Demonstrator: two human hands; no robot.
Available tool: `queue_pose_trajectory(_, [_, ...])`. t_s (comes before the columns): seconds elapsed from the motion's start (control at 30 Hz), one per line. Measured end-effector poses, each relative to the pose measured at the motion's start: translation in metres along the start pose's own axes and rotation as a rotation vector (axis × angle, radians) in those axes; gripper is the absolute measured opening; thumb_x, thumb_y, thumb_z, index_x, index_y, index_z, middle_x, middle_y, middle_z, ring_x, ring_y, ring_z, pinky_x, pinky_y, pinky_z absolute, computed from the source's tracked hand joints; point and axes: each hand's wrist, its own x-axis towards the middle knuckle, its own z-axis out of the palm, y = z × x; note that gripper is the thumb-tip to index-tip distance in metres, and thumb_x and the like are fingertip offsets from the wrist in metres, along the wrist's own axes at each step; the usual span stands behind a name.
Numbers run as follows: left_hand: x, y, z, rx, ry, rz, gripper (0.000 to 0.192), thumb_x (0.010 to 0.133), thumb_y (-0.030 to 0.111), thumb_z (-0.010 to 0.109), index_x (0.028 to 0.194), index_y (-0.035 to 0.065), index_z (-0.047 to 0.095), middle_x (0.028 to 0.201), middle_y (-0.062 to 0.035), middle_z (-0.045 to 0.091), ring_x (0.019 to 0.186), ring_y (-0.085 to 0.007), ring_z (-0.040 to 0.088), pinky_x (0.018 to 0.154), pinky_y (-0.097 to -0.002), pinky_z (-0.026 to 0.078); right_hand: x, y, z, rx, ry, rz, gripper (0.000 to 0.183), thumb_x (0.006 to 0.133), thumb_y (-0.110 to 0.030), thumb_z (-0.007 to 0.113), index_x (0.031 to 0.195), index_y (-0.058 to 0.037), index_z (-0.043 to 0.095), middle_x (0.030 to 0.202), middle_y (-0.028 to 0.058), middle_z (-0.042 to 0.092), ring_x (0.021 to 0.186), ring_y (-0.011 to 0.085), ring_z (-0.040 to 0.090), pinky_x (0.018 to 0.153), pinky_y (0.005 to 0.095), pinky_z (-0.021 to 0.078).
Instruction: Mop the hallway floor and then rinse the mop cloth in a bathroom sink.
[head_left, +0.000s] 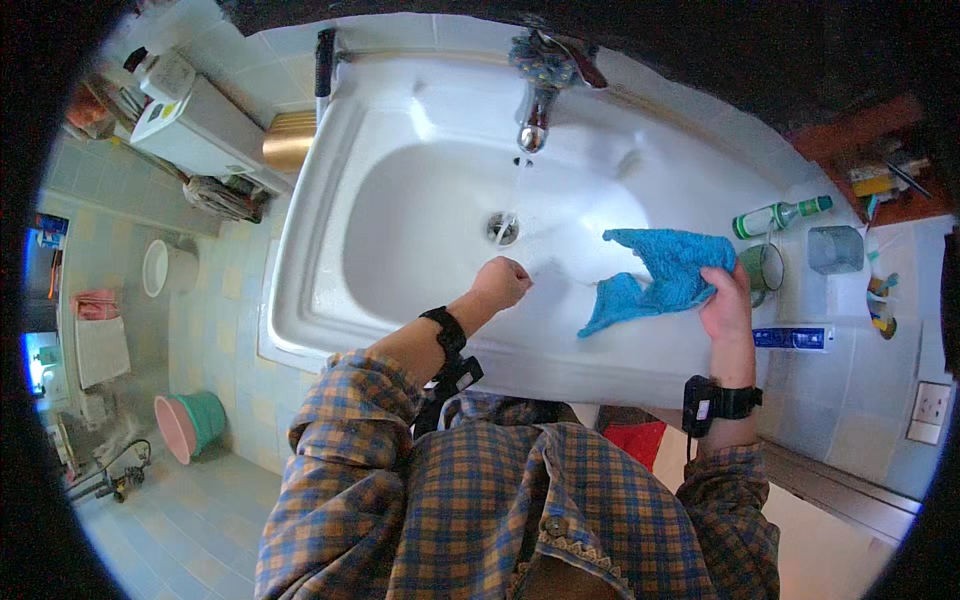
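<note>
In my right hand (726, 304) I grip a blue cloth (667, 266) by its right end. The rest of it droops over the right side of a white ceramic washbasin (405, 225). My left hand (501, 283) is curled into a loose fist above the basin, just in front of the metal drain (502, 228). Nothing shows in its fingers, though the palm is hidden. A chrome faucet (533, 124) points down from the back rim. A thin pale streak, which looks like running water, drops from its spout towards the drain.
At the basin's right stand a green-capped bottle (772, 219), a greenish glass mug (763, 268) and a clear cup (835, 250). A blue toothpaste box (791, 338) lies nearer me. On the left are a white cabinet (199, 131), a mop head (221, 196) and a pink-and-green bucket (191, 424).
</note>
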Motion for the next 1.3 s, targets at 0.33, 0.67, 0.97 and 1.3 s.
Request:
queue_pose_trajectory(0.33, [0.043, 0.038, 0.079, 0.542, -0.045, 0.534, 0.028, 0.066, 0.013, 0.06, 0.095, 0.0108, 0.059, 0.087, -0.0141, 0.059, 0.081, -0.0305, 0.056, 0.071, -0.0367, 0.045, -0.011, -0.007, -0.014, 0.1, 0.025, 0.061, 0.031, 0.067, 0.005, 0.044, 0.097, 0.0004, 0.052, 0.095, 0.0102, 0.056, 0.089, 0.0223, 0.054, 0.08, 0.0353, 0.0433])
queue_pose_trajectory(0.67, [0.067, 0.038, 0.102, 0.478, -0.156, 0.361, 0.014, 0.072, 0.015, 0.053, 0.083, 0.0112, 0.061, 0.08, -0.0121, 0.06, 0.075, -0.0282, 0.057, 0.068, -0.0361, 0.046, -0.016, -0.015, -0.021, 0.162, -0.022, 0.054, 0.034, 0.066, 0.002, 0.045, 0.099, 0.0003, 0.051, 0.095, 0.0094, 0.057, 0.089, 0.0235, 0.054, 0.081, 0.0366, 0.0426])
queue_pose_trajectory(0.97, [0.023, 0.016, 0.008, 0.365, 0.119, 0.464, 0.016, 0.071, 0.015, 0.059, 0.081, 0.0023, 0.06, 0.073, -0.0108, 0.061, 0.066, -0.0202, 0.058, 0.062, -0.0312, 0.046, 0.008, -0.021, -0.042, 0.199, 0.001, -0.007, 0.033, 0.067, 0.001, 0.044, 0.099, 0.0012, 0.052, 0.097, 0.011, 0.056, 0.091, 0.0235, 0.054, 0.081, 0.0362, 0.0426])
queue_pose_trajectory(1.3, [0.006, 0.022, 0.021, 0.246, 0.117, 0.49, 0.019, 0.066, 0.022, 0.062, 0.072, 0.0042, 0.061, 0.069, -0.0118, 0.06, 0.065, -0.0228, 0.058, 0.062, -0.0313, 0.046, 0.021, -0.046, 0.009, 0.246, -0.241, 0.015, 0.033, 0.067, -0.001, 0.041, 0.099, 0.0018, 0.051, 0.097, 0.0117, 0.056, 0.09, 0.0246, 0.053, 0.083, 0.0362, 0.041])
